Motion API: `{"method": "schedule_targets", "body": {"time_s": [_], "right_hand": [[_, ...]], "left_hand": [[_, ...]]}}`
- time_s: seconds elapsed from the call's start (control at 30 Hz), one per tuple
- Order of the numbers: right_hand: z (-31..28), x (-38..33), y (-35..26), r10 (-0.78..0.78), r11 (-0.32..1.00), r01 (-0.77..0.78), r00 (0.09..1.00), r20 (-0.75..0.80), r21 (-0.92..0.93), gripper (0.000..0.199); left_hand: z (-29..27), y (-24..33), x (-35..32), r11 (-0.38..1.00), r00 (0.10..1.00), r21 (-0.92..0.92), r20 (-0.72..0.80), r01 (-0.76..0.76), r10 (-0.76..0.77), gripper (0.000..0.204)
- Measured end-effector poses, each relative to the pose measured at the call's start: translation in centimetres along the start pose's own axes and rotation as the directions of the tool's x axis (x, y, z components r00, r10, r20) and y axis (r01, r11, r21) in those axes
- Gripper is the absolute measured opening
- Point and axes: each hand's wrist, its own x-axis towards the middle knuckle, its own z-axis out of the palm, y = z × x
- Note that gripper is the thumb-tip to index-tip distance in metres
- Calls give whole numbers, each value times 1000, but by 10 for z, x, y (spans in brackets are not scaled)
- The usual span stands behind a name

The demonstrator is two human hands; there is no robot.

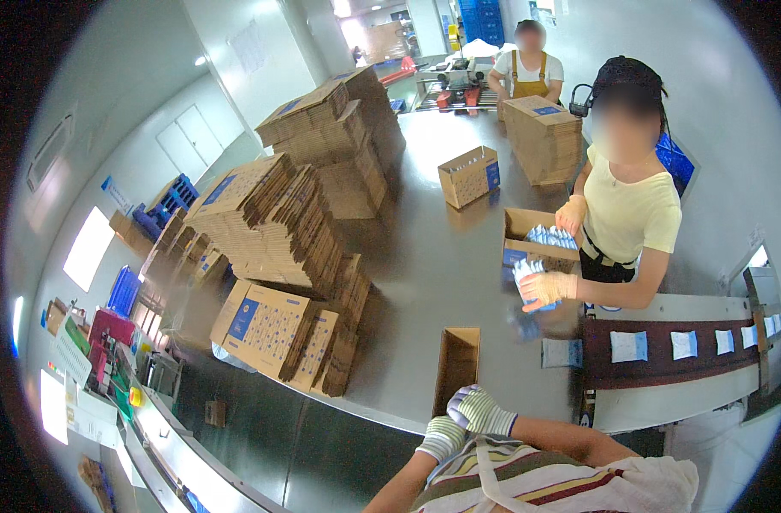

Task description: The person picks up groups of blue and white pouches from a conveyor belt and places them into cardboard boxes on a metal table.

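My left hand (442, 438) and my right hand (481, 412), both in striped knit gloves, meet close to my body at the table's near edge. The fingers of both look curled in, and whatever they may hold is hidden. Right behind them stands an open cardboard box (470, 355), narrow and tall-sided; its inside is dark. I cannot tell whether my hands touch its near end. To the right of the box, a white and blue packet (562, 353) lies where the conveyor belt (656, 380) meets the steel table (412, 342).
Across the table a co-worker in orange gloves holds packets (527, 272) beside a partly filled box (514, 254). Several packets ride the belt. Tall stacks of flattened cartons (262, 321) fill the left. Another open box (467, 184) stands farther back, near a carton stack (544, 141) and a second person.
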Motion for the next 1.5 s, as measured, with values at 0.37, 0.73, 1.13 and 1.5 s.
{"method": "schedule_targets", "body": {"time_s": [0.37, 0.73, 1.13, 1.5], "right_hand": [[1, 1, 7, -42, 999, 43, 998, -50, 16, 25], [3, 0, 7, -36, 998, 37, 998, -42, 45, 29], [6, -1, 9, -106, 993, 114, 979, -177, 35, 18], [-10, 1, 21, -150, 973, 183, 964, -217, 140, 26]], "left_hand": [[-9, 3, -4, 1000, 1000, 4, -19, -9, 9, 29], [-8, 5, -3, 1000, 1000, -12, 27, -5, 5, 32], [-5, 5, -3, 1000, 1000, 7, -2, 18, -18, 33], [3, -22, 2, 916, 953, 314, -89, -250, 291, 28]]}}
